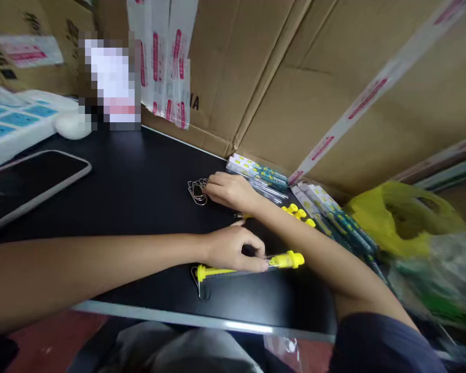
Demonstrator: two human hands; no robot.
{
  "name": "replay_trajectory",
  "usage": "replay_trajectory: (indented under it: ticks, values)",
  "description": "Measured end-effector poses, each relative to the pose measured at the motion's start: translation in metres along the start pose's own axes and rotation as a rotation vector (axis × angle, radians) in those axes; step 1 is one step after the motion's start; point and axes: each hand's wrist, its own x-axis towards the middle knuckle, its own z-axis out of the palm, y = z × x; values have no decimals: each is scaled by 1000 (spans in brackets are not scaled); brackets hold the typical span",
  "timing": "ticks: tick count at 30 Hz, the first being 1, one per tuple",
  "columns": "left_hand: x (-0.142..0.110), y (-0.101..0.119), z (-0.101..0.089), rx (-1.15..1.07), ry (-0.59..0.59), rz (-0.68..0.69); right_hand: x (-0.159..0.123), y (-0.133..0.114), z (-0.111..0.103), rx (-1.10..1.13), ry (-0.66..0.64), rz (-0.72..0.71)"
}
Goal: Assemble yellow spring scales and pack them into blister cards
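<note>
My left hand is closed around a slim clear tube with yellow end pieces, held level just above the black table. At the tube's left end, a bent metal wire hook hangs by the yellow piece. My right hand reaches across, past the left one, its bent fingers together at the edge of a small pile of metal wire hooks. Its fingertips are partly hidden, so what they grip does not show. Several yellow-ended pieces lie behind my right forearm.
Printed narrow packs and clear tubes lie against the cardboard box. More packs are at the right, beside a yellow plastic bag. A phone and a white power strip occupy the left.
</note>
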Motion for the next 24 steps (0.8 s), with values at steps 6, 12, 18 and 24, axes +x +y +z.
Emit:
replay_trajectory:
  ticks: [6,12,18,24]
  values:
    - [1,0,-1,-3,9,-14,4,0,-2,488,283,252]
    - [2,-3,0,-52,64,-20,-25,-4,-21,1127,643,699]
    - [3,-2,-1,-120,178,-91,-102,-38,-57,1370,769,1013]
    - [5,-1,1,-181,253,-121,-151,-62,-64,1421,589,1193]
